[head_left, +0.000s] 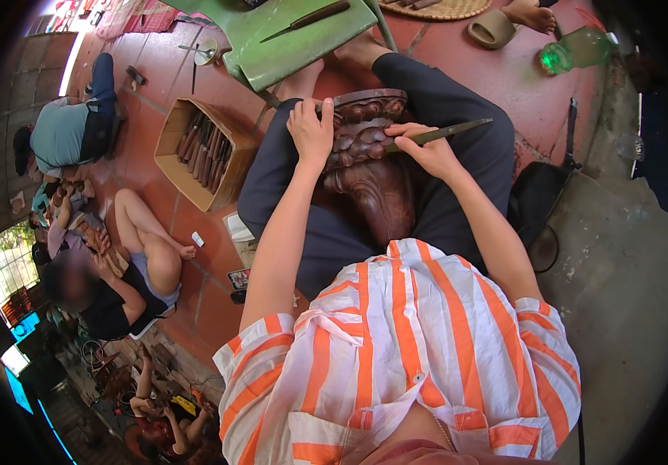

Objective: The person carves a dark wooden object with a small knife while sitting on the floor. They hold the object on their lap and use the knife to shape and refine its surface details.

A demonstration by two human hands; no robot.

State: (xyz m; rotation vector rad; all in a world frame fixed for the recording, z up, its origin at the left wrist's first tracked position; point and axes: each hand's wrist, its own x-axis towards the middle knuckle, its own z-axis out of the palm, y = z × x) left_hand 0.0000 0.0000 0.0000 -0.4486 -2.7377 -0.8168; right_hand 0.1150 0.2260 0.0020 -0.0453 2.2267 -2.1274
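Observation:
A dark brown carved wooden piece [373,186], with scrolls and a curved, tapering lower part, rests upright between my thighs. My left hand [312,133] grips its upper left edge, thumb lying along the top and fingers bent over the side. Against the right side of the carving, my right hand [427,151] is closed around a flat file [458,129]. The file's narrow end sticks out to the right over my knee, while its other end meets the carved surface. Part of the file is hidden under my fingers.
Ahead stands a green plastic chair [303,48] bearing a pointed file [307,21]. A cardboard box [183,177] of wooden-handled tools sits to the left. Right lie a green bottle [578,51] and black bag [539,198]. Several people sit working at left; a phone [239,279] lies near my left arm.

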